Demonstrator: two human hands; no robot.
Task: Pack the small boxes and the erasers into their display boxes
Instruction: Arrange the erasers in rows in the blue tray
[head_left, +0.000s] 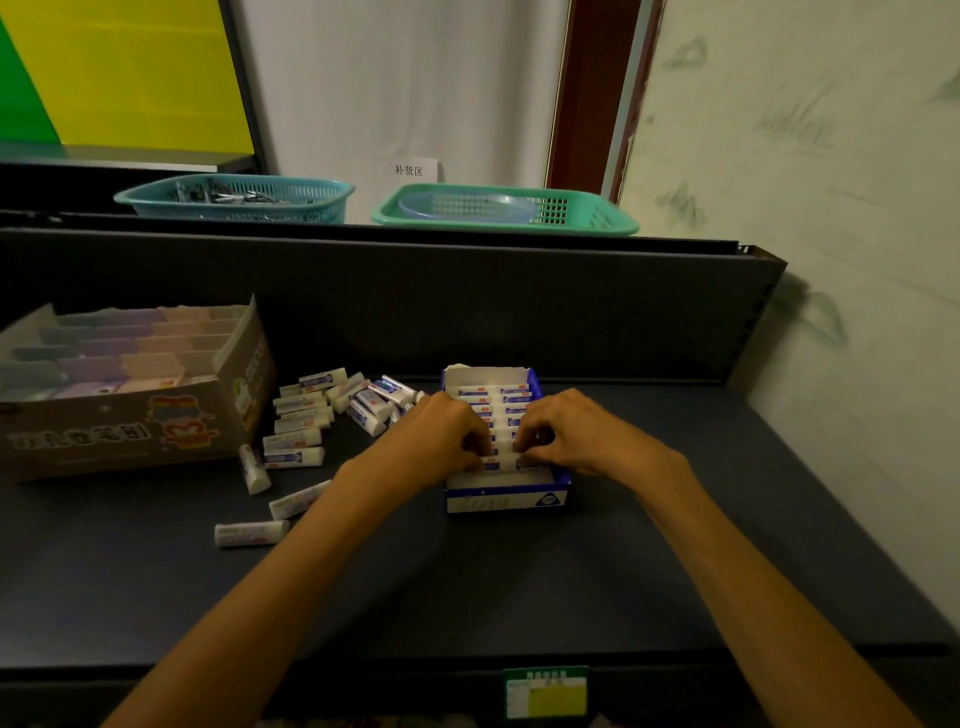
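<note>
We see both hands down in the blue-and-white display box (506, 499) that sits in the middle of the dark counter (649, 571). The left hand (441, 434) and the right hand (566, 434) meet over the row of erasers (491, 402) standing inside it, fingers curled and pinching one white eraser (505, 460) near the front of the row — each hand takes one end. Behind the hands the row fills the box to its back wall; in front of them the box shows a bare gap.

To the left of the box, loose erasers (306, 415) lie scattered on the counter, some in a rough stack, a few apart and closer to us (one (251, 533) lies alone nearest the edge). Farther left stands a cardboard display box (130, 426) with rows of small pastel boxes (124, 348) in it.

On the ledge above sit two green baskets — one (236, 200) on the left, one (506, 210) on the right, with a small paper sign (410, 170) behind.
</note>
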